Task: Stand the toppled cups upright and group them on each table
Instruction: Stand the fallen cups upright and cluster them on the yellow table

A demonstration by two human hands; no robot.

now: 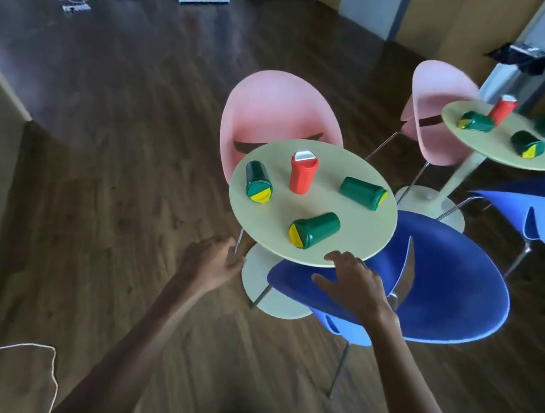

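Both hands are spread and empty: right hand (354, 281) at the table (355, 247) edge, left hand (213, 260) probably short of it. Grip the nearest green cup (314, 229) (lying down) mid-body and tip it upright.

On the near table (355, 250) three toppled cups (314, 229) ring an upright cup (302, 172); a far table (497, 155) stands right

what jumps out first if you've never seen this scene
The near round table with one red cup upright among three green cups lying on their sides. Both hands reach toward its near edge, empty. A second table far right holds more toppled green cups.
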